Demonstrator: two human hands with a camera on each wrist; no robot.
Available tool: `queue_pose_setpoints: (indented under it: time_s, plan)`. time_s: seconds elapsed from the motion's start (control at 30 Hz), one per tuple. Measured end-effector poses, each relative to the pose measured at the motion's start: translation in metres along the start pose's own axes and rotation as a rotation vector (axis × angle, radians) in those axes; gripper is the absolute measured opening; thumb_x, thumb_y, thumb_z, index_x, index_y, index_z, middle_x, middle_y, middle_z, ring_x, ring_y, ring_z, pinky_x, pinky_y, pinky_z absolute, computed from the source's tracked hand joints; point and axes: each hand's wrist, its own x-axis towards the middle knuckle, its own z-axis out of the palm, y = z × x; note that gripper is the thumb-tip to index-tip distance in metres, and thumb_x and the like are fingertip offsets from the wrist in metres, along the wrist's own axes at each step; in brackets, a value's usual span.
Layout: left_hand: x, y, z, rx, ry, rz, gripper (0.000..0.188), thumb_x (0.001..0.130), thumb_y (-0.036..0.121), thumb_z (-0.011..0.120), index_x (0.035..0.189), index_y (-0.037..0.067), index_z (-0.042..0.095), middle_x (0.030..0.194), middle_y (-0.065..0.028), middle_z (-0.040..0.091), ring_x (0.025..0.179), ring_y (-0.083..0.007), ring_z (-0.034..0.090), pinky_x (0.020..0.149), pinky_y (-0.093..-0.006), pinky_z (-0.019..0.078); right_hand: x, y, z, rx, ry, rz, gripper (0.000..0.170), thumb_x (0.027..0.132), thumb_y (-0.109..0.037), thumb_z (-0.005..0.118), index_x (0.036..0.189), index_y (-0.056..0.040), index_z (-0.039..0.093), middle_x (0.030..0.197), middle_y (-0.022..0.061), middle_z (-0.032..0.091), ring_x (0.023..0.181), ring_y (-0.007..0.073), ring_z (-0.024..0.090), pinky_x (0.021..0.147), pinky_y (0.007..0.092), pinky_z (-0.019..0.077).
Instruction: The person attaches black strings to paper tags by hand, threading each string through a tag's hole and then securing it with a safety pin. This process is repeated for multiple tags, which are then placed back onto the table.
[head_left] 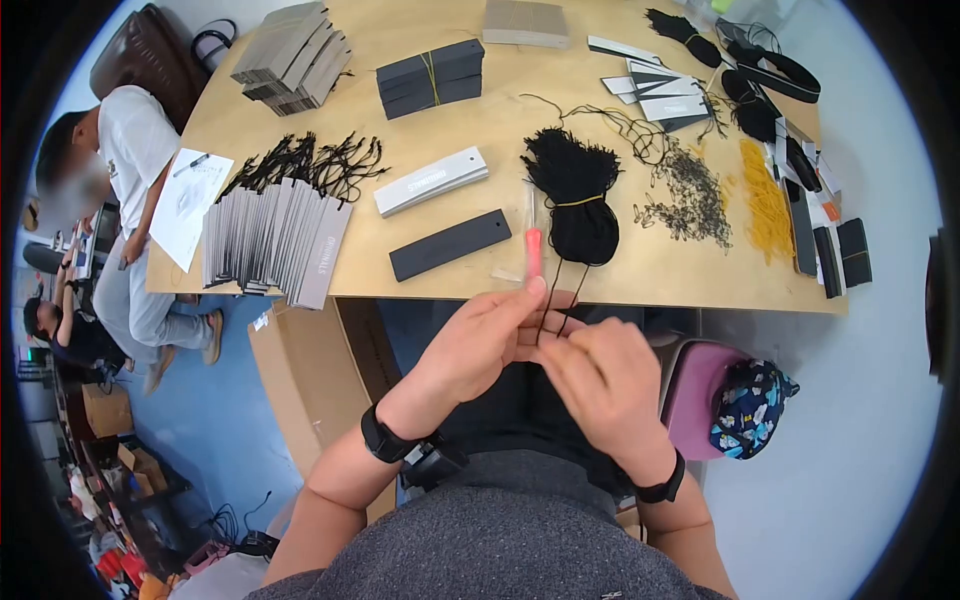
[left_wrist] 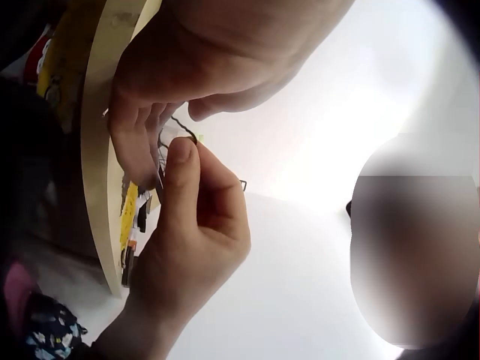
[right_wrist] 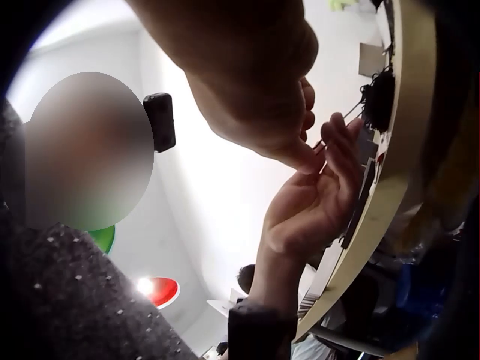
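Observation:
In the head view, a loop of black cord [head_left: 583,280] runs from a banded bundle of black cords [head_left: 585,235] over the table's front edge to both hands. My right hand [head_left: 610,385] pinches the cord's near end between thumb and forefinger, its other fingers curled. My left hand [head_left: 490,335] lies palm up beneath the cord, its fingers extended and the strands crossing them. In the left wrist view, a dark bit of cord [left_wrist: 185,129] shows at the right thumb tip. A slim tool with a pink handle [head_left: 534,250] lies just beyond the left thumb.
Grey printed tags with black cords [head_left: 275,240] lie at the left of the table [head_left: 450,275]. A dark strip [head_left: 450,245] and a pale printed stack [head_left: 432,182] sit mid-table. Small dark clips [head_left: 690,200] and yellow bands [head_left: 765,205] lie at right. A person [head_left: 135,170] sits at left.

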Motion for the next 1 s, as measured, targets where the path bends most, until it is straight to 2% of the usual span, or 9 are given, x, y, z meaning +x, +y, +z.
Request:
queue_pose_setpoints:
  time_s: [0.1,0.2,0.33,0.4,0.47,0.53,0.57,0.77,1.0]
  plan:
    - [0.007,0.004,0.0,-0.02,-0.014,-0.064,0.049,0.104,0.035,0.046,0.13,-0.006,0.054,0.111,-0.0153,0.066,0.099,-0.0211,0.065,0.087,-0.0337,0.0522,-0.01,-0.012,-0.005,0.046,-0.07,-0.058,0.018,0.073,-0.005,0.069,0.091,-0.0016,0.066,0.079,0.0038,0.051,0.069,0.0186,0.055,0.058,0.0305,0.0408]
    - [0.01,0.002,0.001,0.011,0.06,-0.022,0.042,0.103,0.029,0.05,0.126,-0.005,0.057,0.099,-0.0095,0.067,0.075,-0.013,0.056,0.07,-0.0261,0.0465,-0.02,-0.022,-0.001,0.087,-0.152,-0.108,0.016,0.074,-0.006,0.069,0.089,-0.0015,0.065,0.077,0.0036,0.048,0.068,0.0175,0.052,0.057,0.0298,0.0398]
    - [0.005,0.0,0.003,0.131,0.108,0.012,0.036,0.103,0.025,0.052,0.119,-0.004,0.062,0.089,-0.0064,0.065,0.066,-0.0098,0.046,0.062,-0.0241,0.04,-0.024,-0.02,0.003,0.191,-0.181,-0.132,0.016,0.076,-0.009,0.072,0.089,-0.0031,0.065,0.076,0.0038,0.05,0.067,0.0182,0.054,0.058,0.0303,0.042]
    - [0.0,-0.003,-0.001,0.037,0.082,0.12,0.028,0.101,0.02,0.052,0.109,-0.004,0.065,0.081,-0.0047,0.062,0.063,-0.0085,0.043,0.06,-0.0232,0.0372,-0.022,-0.014,0.003,0.4,-0.017,0.12,0.019,0.076,-0.008,0.076,0.09,-0.003,0.065,0.081,0.0064,0.056,0.069,0.0199,0.059,0.059,0.0313,0.0463]
    - [-0.006,-0.002,-0.002,-0.032,0.052,0.122,0.026,0.101,0.018,0.053,0.106,-0.003,0.065,0.079,-0.0043,0.06,0.062,-0.0082,0.041,0.059,-0.0232,0.0354,-0.023,-0.008,-0.005,0.529,0.041,0.52,0.014,0.085,-0.003,0.071,0.096,-0.0001,0.063,0.087,0.0079,0.062,0.072,0.0142,0.06,0.064,0.0261,0.0484]
    - [-0.013,-0.001,-0.002,-0.103,0.024,0.126,0.023,0.1,0.017,0.053,0.103,-0.003,0.065,0.076,-0.0039,0.059,0.061,-0.0079,0.039,0.058,-0.0232,0.0337,-0.025,0.002,-0.003,0.891,0.04,0.881,0.019,0.092,-0.007,0.066,0.107,0.0016,0.059,0.091,0.0044,0.062,0.078,0.0085,0.059,0.069,0.024,0.048]
    - [-0.016,0.0,0.0,-0.138,0.011,0.13,0.022,0.099,0.015,0.054,0.102,-0.003,0.065,0.075,-0.004,0.058,0.06,-0.0078,0.039,0.058,-0.0234,0.033,-0.026,0.008,0.0,1.027,0.013,0.862,0.025,0.096,-0.009,0.062,0.117,0.0023,0.054,0.098,0.0035,0.061,0.083,0.0067,0.058,0.073,0.0237,0.0487]
    - [-0.023,0.001,-0.001,-0.188,0.009,0.159,0.021,0.097,0.015,0.055,0.099,-0.004,0.064,0.073,-0.0047,0.057,0.06,-0.0078,0.038,0.058,-0.024,0.0321,-0.015,0.009,0.003,1.372,-0.07,0.928,0.027,0.098,-0.012,0.061,0.12,0.0011,0.053,0.105,0.0057,0.06,0.085,0.0081,0.059,0.076,0.0241,0.0506]
    - [-0.029,-0.001,-0.007,-0.167,-0.018,0.185,0.023,0.098,0.015,0.056,0.106,-0.003,0.067,0.075,-0.0028,0.059,0.062,-0.0063,0.04,0.058,-0.0225,0.0323,-0.014,0.01,0.015,1.294,-0.121,0.93,0.023,0.095,-0.007,0.063,0.116,0.001,0.056,0.097,0.0042,0.062,0.077,0.0081,0.059,0.069,0.0223,0.0508]
